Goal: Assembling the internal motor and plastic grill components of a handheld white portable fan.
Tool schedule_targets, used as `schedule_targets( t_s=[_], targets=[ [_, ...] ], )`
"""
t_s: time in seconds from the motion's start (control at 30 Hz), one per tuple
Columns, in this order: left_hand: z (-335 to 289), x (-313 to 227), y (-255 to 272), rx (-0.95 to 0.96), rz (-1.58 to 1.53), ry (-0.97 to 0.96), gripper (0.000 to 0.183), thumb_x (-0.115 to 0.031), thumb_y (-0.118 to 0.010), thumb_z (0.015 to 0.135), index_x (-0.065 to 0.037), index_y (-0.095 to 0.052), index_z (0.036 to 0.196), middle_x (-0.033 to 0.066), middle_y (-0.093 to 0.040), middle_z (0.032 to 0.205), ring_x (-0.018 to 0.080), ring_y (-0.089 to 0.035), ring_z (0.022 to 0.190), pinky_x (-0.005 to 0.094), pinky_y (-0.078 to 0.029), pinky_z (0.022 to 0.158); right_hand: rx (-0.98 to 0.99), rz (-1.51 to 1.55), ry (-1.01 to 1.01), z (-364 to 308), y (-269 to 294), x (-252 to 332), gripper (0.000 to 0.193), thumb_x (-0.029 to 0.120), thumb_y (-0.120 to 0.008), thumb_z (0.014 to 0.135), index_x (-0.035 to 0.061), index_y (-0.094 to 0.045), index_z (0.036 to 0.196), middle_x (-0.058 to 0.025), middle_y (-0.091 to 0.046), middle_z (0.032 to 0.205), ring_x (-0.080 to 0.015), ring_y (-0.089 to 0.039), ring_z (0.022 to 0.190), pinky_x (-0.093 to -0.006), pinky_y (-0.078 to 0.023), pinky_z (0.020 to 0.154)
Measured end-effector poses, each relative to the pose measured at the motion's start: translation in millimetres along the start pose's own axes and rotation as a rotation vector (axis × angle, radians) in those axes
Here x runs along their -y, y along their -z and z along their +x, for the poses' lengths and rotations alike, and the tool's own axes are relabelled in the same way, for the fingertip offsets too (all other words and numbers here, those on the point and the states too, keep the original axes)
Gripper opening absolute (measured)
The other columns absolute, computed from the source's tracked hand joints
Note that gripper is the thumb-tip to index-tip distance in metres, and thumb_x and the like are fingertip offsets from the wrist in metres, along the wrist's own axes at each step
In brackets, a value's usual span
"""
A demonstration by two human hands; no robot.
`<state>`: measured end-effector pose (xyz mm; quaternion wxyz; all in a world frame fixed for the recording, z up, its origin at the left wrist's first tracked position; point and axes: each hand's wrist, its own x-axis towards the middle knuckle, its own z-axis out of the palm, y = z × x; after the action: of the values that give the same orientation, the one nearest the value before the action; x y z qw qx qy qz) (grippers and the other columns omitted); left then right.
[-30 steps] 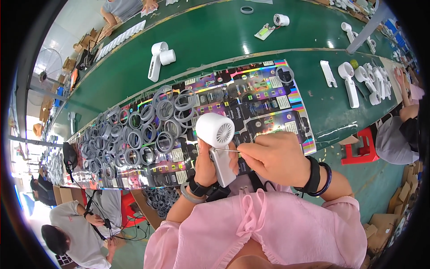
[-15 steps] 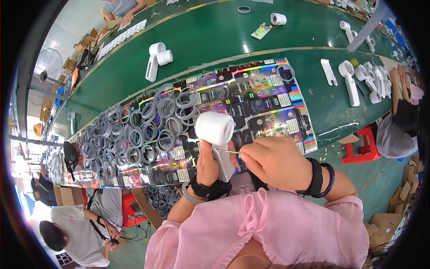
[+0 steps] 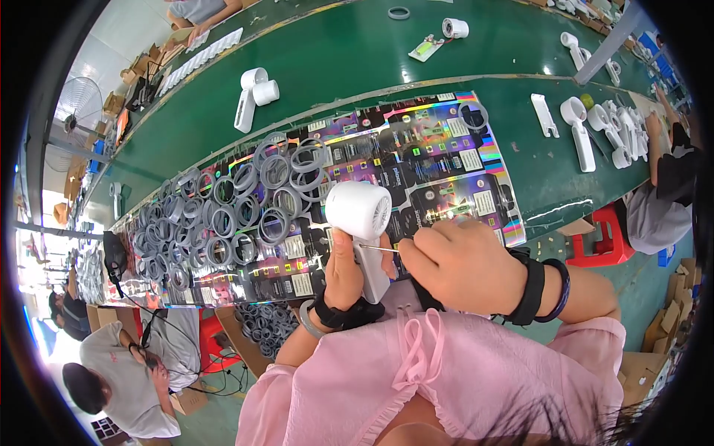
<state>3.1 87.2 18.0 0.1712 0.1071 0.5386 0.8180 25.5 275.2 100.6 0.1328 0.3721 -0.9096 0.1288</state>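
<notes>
Fan in one hand, thin tool in the other

Rings first: the pile of grey rings isn't in any bin, it just lies loose on the shiny printed sheets covering the near side of the green table. More rings sit in a box below the table edge, by the red stool.

Left hand is wrapped shut around the handle of a small white handheld fan, holding it upright just above the table's near edge, round head on top. Right hand is curled closed, fingers pinching a thin metal tool whose tip touches the fan's handle just under the head. Both wrists wear dark bands.

Room-wise, the sheet area right of the fan is mostly bare. More white fan parts lie far right, near another person's arm, and one fan sits further back.
</notes>
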Motion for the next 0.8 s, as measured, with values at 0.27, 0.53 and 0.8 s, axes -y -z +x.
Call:
schedule_targets(
  t_s=[0.27,0.53,0.8],
  targets=[
    [-2,6,6,0.014,0.085,-0.058,0.063,-0.052,-0.014,0.101,-0.001,-0.042,0.125,0.0092,-0.055,0.072,0.0156,-0.055,0.057,0.0276,-0.048,0.055,-0.035,0.266,-0.133,-3,-15,-5,0.019,0.014,-0.060,0.079,0.0004,-0.064,0.092,-0.0061,-0.053,0.072,-0.0188,-0.056,0.062,-0.0306,-0.043,0.050],
    [-3,11,5,-0.045,0.124,-0.069,0.058,-0.050,-0.017,0.102,-0.002,-0.045,0.120,0.0074,-0.055,0.074,0.0138,-0.053,0.056,0.0259,-0.047,0.053,0.328,0.982,-0.532,10,-10,-28,0.028,0.021,-0.054,0.089,-0.0021,-0.063,0.077,-0.0152,-0.060,0.065,-0.0289,-0.058,0.057,-0.0373,-0.045,0.056],
    [-2,2,-2,-0.109,0.231,0.036,0.068,-0.055,-0.013,0.100,-0.001,-0.053,0.104,0.0073,-0.054,0.063,0.0159,-0.055,0.052,0.0265,-0.047,0.050,-0.004,-0.223,0.088,1,-14,-3,0.019,0.016,-0.064,0.069,0.0069,-0.060,0.085,-0.0045,-0.055,0.069,-0.0225,-0.057,0.056,-0.0347,-0.043,0.050]
  ],
)
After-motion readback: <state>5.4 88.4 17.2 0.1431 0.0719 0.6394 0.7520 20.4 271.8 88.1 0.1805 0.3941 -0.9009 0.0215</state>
